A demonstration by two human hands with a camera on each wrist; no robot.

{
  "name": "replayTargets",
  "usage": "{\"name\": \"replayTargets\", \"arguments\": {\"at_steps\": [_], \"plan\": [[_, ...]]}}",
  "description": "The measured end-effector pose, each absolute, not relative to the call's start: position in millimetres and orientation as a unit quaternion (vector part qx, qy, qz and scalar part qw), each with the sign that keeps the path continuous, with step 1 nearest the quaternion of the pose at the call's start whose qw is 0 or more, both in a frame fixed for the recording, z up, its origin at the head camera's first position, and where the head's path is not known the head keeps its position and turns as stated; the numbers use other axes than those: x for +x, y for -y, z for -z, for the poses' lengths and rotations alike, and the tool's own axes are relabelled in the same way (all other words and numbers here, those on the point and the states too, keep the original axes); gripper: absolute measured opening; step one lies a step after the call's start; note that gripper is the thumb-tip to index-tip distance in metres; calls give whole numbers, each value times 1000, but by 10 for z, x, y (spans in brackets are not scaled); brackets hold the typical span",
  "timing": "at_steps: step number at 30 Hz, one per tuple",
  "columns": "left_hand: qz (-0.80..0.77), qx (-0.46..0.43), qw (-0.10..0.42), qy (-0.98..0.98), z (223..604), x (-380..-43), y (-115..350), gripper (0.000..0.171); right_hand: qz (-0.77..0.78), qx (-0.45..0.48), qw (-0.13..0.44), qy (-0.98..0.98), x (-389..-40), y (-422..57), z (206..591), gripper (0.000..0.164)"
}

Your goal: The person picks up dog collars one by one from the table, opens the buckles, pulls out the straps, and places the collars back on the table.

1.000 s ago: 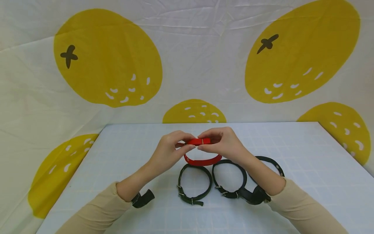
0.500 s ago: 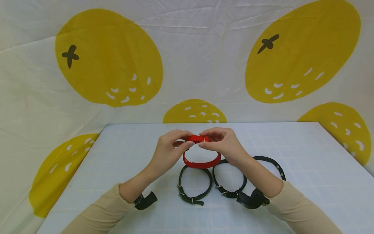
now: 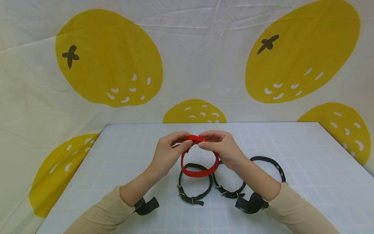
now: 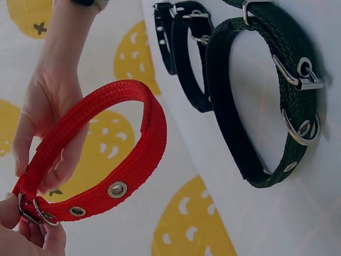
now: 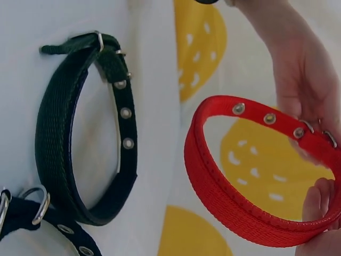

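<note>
Both hands hold a red dog collar (image 3: 197, 174) up over the far middle of the table, its loop hanging below the fingers. My left hand (image 3: 166, 152) pinches it at the buckle end; metal eyelets and a D-ring show on the collar (image 4: 136, 169) in the left wrist view. With thumb and fingers my right hand (image 3: 224, 146) pinches the strap near its keeper loop. The strap is fastened into a ring. Nearest below lies a dark green collar (image 3: 202, 196), buckled into a loop, partly overlapped by the red one in the head view.
Right of the green collar lies a black buckled collar (image 3: 230, 194). Another dark collar (image 3: 274, 162) with eyelets sits farther right, partly behind the right forearm. Black cameras (image 3: 148, 206) hang at the wrists. A fruit-print cloth (image 3: 204, 65) hangs behind the white table (image 3: 131, 146).
The red collar's loop has swung down and tilted, so it looks rounder and hangs lower over the green collar. Both hands keep their pinch and have shifted only slightly.
</note>
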State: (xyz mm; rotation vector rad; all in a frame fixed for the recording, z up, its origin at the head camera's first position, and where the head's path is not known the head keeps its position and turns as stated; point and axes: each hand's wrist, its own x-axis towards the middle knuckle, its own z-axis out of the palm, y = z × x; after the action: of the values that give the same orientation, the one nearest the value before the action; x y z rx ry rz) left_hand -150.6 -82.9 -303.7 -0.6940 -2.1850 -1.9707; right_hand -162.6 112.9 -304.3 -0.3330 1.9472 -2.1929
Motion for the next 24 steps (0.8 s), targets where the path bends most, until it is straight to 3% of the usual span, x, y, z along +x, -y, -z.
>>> {"name": "replayTargets", "arguments": {"at_steps": [17,24], "plan": [[726,-121,29,677,3099,-1405,802,21,802,-86,121,-579,-1529,-1036,3114,18],[671,-168,56,720,3093,-1408,841,24,752,-120,127,-635,-1541,-1126,3133,21]]}}
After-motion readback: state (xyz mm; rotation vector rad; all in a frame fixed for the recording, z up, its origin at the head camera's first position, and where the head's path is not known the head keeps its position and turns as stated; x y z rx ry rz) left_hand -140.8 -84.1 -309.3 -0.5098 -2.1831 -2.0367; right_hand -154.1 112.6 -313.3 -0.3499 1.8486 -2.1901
